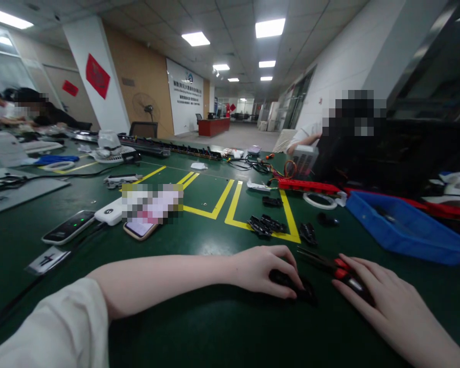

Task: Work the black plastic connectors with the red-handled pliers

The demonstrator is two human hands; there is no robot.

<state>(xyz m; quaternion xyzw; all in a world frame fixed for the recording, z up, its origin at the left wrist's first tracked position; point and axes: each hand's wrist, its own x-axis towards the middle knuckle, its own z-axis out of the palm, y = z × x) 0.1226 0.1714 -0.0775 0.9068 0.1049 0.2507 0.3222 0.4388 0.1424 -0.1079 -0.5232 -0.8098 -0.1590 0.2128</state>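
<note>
Head view, lower centre: left hand clamped on black part; lower right: right hand straddles pliers, grip unclear.

Phone left of clustered parts, pliers nearer, tray to their right

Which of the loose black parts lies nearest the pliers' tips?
The black part just right of the yellow corner, close beyond the pliers; the other loose ones lie farther left or farther back.
</note>
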